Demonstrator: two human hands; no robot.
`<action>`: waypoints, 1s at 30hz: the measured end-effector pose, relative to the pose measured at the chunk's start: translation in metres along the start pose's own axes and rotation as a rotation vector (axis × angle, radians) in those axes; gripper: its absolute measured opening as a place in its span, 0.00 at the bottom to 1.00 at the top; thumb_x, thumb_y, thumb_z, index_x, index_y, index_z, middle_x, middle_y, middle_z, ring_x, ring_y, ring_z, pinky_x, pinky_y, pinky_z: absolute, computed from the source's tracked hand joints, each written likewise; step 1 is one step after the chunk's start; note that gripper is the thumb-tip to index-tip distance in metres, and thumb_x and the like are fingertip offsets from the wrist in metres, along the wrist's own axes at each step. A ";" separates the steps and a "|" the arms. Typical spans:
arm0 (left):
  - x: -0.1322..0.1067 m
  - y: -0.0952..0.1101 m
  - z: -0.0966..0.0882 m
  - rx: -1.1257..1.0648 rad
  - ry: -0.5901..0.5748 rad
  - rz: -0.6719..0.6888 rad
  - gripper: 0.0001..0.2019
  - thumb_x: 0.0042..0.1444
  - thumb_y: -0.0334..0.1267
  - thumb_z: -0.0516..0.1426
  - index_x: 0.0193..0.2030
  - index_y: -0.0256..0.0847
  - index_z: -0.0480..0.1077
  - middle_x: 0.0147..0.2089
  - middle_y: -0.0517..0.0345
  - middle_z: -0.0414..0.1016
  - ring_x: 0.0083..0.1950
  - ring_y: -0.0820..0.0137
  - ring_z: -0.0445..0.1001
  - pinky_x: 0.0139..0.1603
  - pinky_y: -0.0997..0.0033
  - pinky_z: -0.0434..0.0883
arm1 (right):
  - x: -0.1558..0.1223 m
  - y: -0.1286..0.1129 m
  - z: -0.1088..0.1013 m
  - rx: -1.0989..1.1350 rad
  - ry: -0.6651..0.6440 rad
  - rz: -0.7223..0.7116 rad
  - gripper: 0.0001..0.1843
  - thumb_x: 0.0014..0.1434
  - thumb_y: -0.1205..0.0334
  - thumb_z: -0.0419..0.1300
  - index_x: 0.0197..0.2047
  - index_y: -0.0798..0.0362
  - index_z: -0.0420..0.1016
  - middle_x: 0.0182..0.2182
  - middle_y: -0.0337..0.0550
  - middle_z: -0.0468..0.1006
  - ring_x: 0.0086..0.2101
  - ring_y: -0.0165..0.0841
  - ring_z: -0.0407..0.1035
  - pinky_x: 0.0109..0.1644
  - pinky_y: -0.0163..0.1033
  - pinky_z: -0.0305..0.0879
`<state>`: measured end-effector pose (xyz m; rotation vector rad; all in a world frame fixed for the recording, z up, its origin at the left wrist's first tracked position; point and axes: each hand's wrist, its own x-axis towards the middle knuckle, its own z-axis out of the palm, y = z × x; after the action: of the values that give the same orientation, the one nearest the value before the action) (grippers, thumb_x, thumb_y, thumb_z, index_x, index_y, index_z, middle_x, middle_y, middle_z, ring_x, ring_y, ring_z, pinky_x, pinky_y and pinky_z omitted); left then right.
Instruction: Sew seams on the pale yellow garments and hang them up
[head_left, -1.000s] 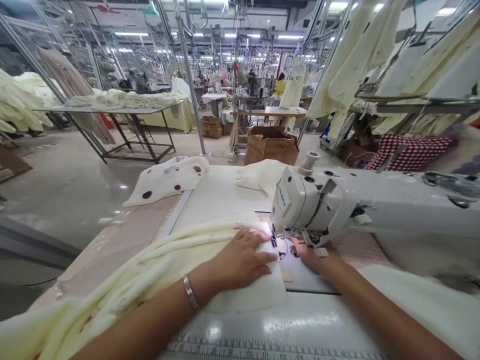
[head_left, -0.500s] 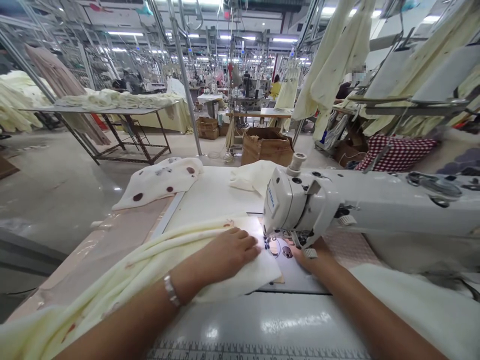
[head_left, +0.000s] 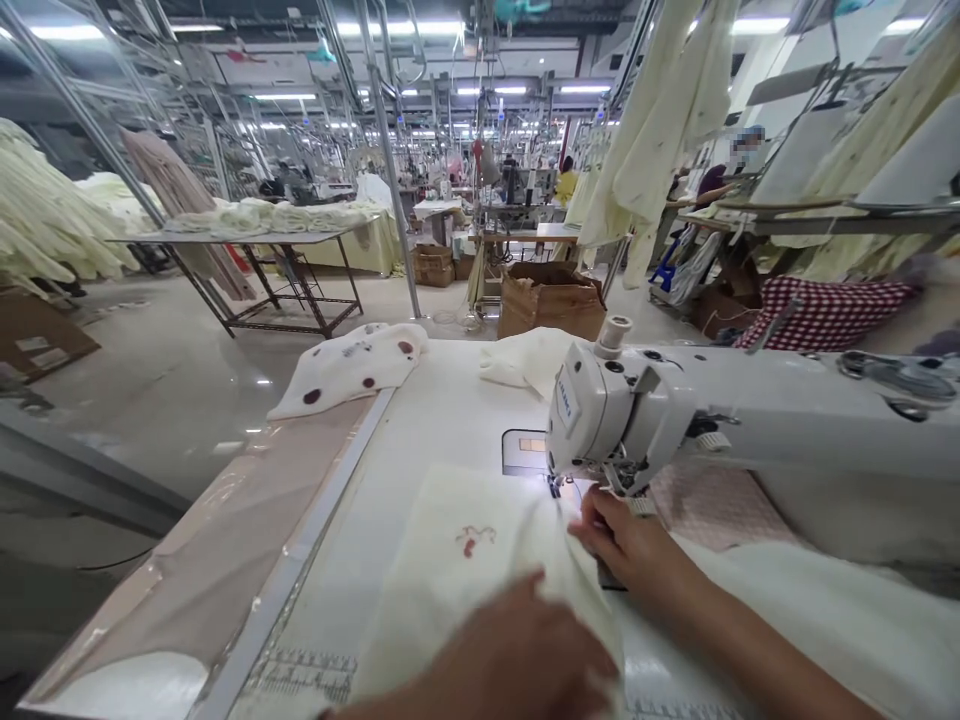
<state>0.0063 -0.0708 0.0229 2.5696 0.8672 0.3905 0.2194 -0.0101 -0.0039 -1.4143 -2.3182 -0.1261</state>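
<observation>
Head view: the left hand (head_left: pixel 517 650) is a blur low in the picture, its wrist cut off by the bottom edge, so whether its fingers are apart or together I cannot tell. It is over the lower part of the cream cloth (head_left: pixel 442 530) and hides much of that end. The cloth lies on the white table (head_left: pixel 442 420), one red mark (head_left: pixel 470 545) showing on it, with its far right corner at the foot (head_left: pixel 554 488) of the machine (head_left: pixel 622 410); whether it runs under the foot is hard to make out. At its right edge is the right hand (head_left: pixel 619 535), thumb and fingertips close together just beside the foot; whether they pinch the cloth I cannot tell. The machine runs out of the picture on the right and partly hides a pale piece (head_left: pixel 525 365) behind it. The ruler (head_left: pixel 307 672) along the near edge is interrupted by cloth and hand. Counted, there are two hands, one machine and one spotted piece (head_left: pixel 352 368) at the table's far left, with at least three large dark spots. Beyond stand two white cones (head_left: pixel 799 150), the right one cut off by the edge, and one big open box (head_left: pixel 551 300). Two co-workers can be made out: one in yellow (head_left: pixel 565 185), small and far off, and one at right, of whom a dark sleeve (head_left: pixel 712 182) shows.
</observation>
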 end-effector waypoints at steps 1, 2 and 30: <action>0.015 -0.009 -0.009 -0.007 0.023 -0.018 0.11 0.62 0.36 0.49 0.47 0.48 0.70 0.46 0.61 0.75 0.49 0.69 0.71 0.63 0.59 0.57 | -0.001 0.003 -0.001 -0.016 0.039 -0.009 0.15 0.63 0.58 0.47 0.28 0.50 0.68 0.20 0.36 0.73 0.25 0.33 0.69 0.31 0.35 0.64; 0.028 -0.020 -0.016 -0.007 0.044 -0.032 0.10 0.61 0.33 0.49 0.44 0.43 0.71 0.45 0.58 0.75 0.50 0.69 0.71 0.64 0.58 0.56 | -0.002 0.006 -0.002 -0.036 0.083 -0.014 0.17 0.64 0.59 0.46 0.28 0.50 0.70 0.21 0.39 0.74 0.27 0.35 0.70 0.32 0.38 0.64; 0.064 -0.070 0.007 0.187 0.171 -0.128 0.22 0.58 0.51 0.54 0.52 0.36 0.61 0.60 0.45 0.63 0.64 0.60 0.57 0.65 0.51 0.51 | -0.014 0.007 -0.004 -0.056 -0.457 0.041 0.34 0.63 0.45 0.44 0.64 0.58 0.54 0.55 0.56 0.67 0.57 0.48 0.59 0.53 0.57 0.64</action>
<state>0.0222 0.0179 -0.0065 2.6591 1.1731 0.5194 0.2325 -0.0191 -0.0065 -1.6563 -2.6583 0.1637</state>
